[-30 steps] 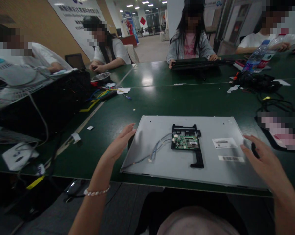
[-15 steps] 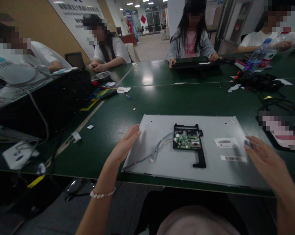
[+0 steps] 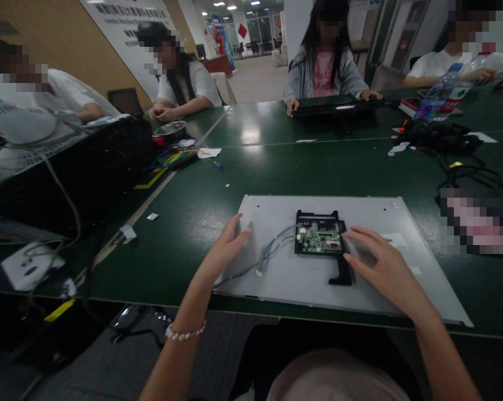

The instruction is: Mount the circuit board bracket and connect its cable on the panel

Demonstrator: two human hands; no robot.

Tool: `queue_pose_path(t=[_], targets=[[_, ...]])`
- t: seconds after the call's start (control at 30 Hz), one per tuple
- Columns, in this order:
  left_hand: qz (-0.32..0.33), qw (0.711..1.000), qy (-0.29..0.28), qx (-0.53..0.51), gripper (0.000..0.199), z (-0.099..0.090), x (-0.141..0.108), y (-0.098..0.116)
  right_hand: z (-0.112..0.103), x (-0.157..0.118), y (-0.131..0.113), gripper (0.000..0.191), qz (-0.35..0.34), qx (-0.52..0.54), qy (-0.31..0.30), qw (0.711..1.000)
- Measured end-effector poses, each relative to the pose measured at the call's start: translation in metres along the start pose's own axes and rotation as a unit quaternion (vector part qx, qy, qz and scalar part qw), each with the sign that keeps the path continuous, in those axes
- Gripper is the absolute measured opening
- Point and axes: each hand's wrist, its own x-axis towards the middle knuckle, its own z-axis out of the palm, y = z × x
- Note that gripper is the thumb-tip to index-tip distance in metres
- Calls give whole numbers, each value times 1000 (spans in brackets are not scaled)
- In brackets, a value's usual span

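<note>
- A grey metal panel [image 3: 272,207] is lying flat on the green table [image 3: 268,172] in the lower centre of the frame, its long axis running left to right in front of you
- Near its middle, a black bracket [image 3: 342,268] is surrounding a green circuit board [image 3: 318,241], and the bracket's leg is pointing down the frame, toward you
- Your right hand [image 3: 385,266] is hovering over the panel's right half, the nearer of your two to the bracket, which is lying just left of your fingertips; whether they are touching its right edge, I cannot tell
- Those fingers are standing wide of the thumb, holding nothing visible
- Thin cables [image 3: 270,244] are trailing from the board toward the panel's lower left corner
- Your left hand [image 3: 225,248] is hanging at the panel's left edge, beyond the cables, thumb and fingers spreading apart and holding nothing visible; contact there is staying unclear
</note>
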Motion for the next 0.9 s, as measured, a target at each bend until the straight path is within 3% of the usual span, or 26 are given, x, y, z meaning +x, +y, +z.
queue_pose_path(t=[0.33, 0.9], targets=[[10, 998, 19, 57, 66, 7, -2, -5, 20, 9, -4, 27, 12, 19, -1, 1000], [29, 999, 11, 41, 65, 7, -3, -8, 24, 7, -7, 22, 25, 19, 28, 999]])
